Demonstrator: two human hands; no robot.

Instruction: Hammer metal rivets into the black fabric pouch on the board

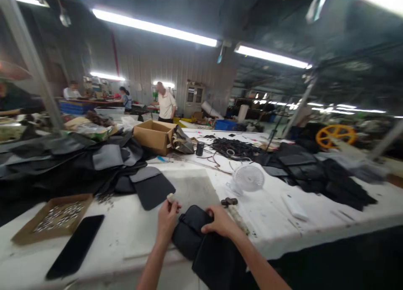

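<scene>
My right hand (221,221) grips the upper part of a black bag-like piece (192,229), thumb on top near a fold. The piece lies at the table's front edge, and its lower part hangs towards me. Just left of it, my left hand (167,218) is closed on a small pale lump (170,197), whose kind I cannot make out. Beyond my left hand lies a flat black panel (155,190) with a grey upper part. Dark round pieces (229,202) sit past my right hand.
On the left are a shallow cardboard tray (22,235) of small metal parts, a long black strip (76,247) and heaped black material (72,168). A cardboard box (154,143), a white fan (248,178) and black pieces (308,168) stand farther off. People work at the back.
</scene>
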